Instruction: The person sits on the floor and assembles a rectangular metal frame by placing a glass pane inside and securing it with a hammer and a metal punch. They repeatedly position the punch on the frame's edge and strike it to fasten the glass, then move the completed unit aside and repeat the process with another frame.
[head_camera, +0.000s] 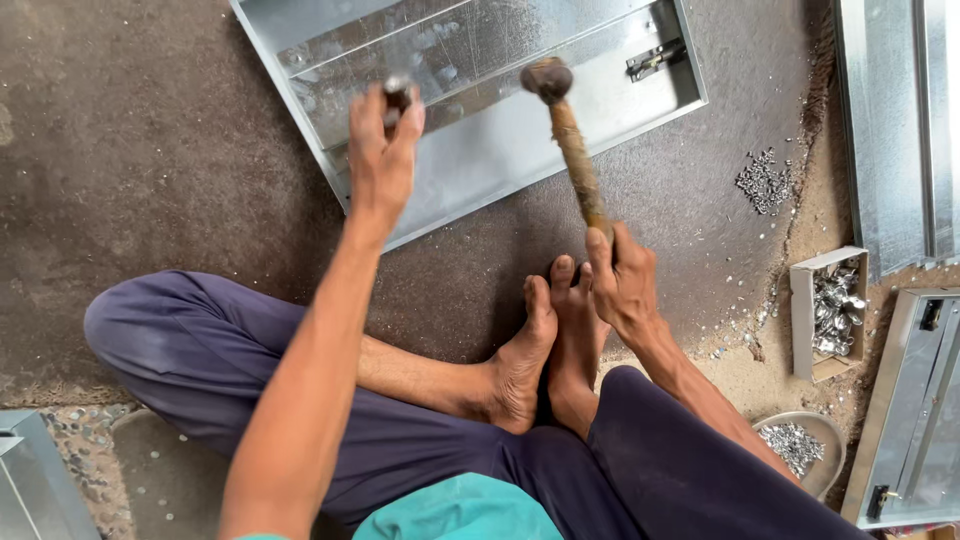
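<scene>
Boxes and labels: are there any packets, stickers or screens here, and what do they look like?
Small box: on the floor at the right, an open pale cardboard rectangle full of shiny metal bits.
Bowl: below the box, round and grey, holding small silvery pieces; a container, not a packet.
Labels, signs, screens: none in view.

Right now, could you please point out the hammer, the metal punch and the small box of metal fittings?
hammer (577, 160): head view, on its wooden handle.
metal punch (397, 88): head view, on its top end.
box of fittings (803, 310): head view, on its left wall.
</scene>
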